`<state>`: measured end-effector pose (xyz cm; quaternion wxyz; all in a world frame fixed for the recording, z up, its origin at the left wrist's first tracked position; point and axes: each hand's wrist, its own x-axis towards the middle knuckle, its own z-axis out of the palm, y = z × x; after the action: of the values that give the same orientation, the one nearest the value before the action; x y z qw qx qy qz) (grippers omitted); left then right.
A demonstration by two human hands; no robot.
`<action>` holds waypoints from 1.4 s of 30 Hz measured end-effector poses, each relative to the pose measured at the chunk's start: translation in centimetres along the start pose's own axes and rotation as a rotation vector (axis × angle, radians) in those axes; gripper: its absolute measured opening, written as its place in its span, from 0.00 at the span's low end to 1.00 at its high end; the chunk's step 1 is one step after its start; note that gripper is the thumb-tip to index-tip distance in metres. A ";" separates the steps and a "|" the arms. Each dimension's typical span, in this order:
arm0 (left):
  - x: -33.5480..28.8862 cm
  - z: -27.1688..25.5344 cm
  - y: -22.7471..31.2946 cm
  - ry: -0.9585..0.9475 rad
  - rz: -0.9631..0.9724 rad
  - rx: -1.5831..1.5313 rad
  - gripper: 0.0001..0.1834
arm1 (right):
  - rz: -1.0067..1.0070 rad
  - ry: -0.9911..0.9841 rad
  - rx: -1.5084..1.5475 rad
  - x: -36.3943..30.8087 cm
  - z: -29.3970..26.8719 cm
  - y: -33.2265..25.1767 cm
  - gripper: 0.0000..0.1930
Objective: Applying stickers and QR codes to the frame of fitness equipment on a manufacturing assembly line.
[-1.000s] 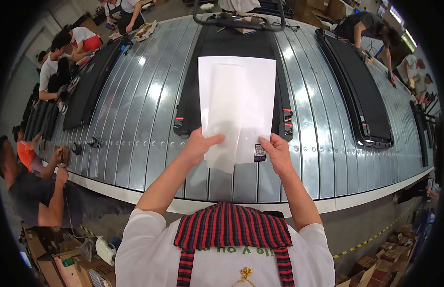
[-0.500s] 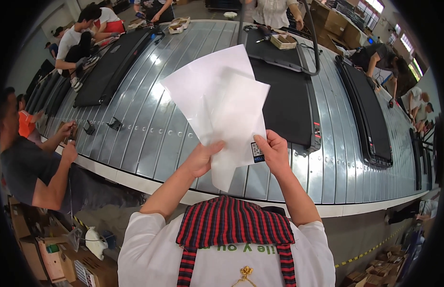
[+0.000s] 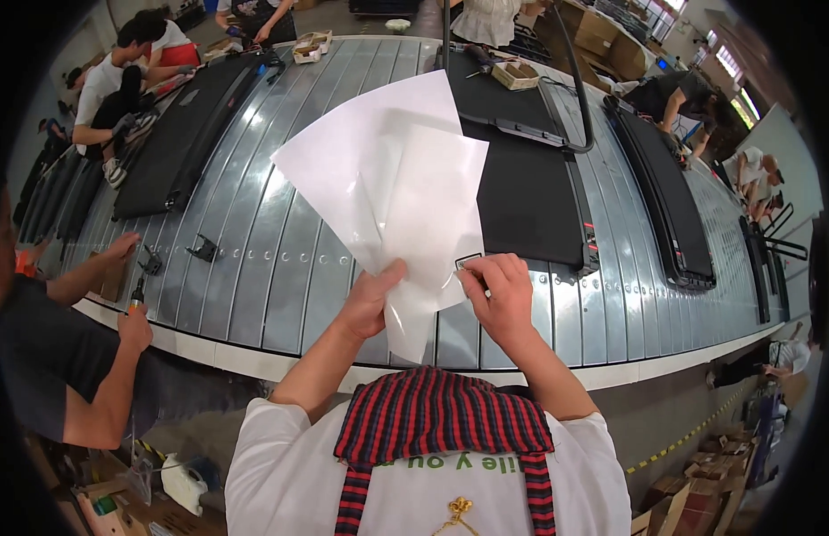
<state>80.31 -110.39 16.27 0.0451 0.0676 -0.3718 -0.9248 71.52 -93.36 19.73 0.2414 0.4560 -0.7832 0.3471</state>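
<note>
We've got sheets [image 3: 428, 192] mid-frame — left hand [image 3: 370, 299] gripping them, right hand [image 3: 504, 293] pinching their corner by the label [image 3: 469, 260].

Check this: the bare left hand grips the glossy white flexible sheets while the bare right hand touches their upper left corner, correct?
Not quite: the corner is wrong. The head view shows the right hand at the lower right edge of the sheets, by a small dark-bordered rectangular label. The left hand does grip the sheets.
</note>
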 end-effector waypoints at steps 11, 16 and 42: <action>-1.2 1.5 -0.3 -0.051 0.012 -0.070 0.27 | 0.405 -0.142 0.555 -0.3 0.3 -0.9 0.10; -1.5 2.0 -0.7 -0.038 0.003 -0.009 0.27 | 0.670 -0.217 1.088 -1.2 -0.1 -0.1 0.08; -2.2 2.3 0.4 -0.091 -0.073 -0.011 0.29 | 0.627 -0.356 1.107 -1.3 -1.5 1.5 0.08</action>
<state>82.14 -108.85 18.39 -0.0053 0.0387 -0.3655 -0.9300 70.86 -90.97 19.33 -0.2744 0.3135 -0.6125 0.6717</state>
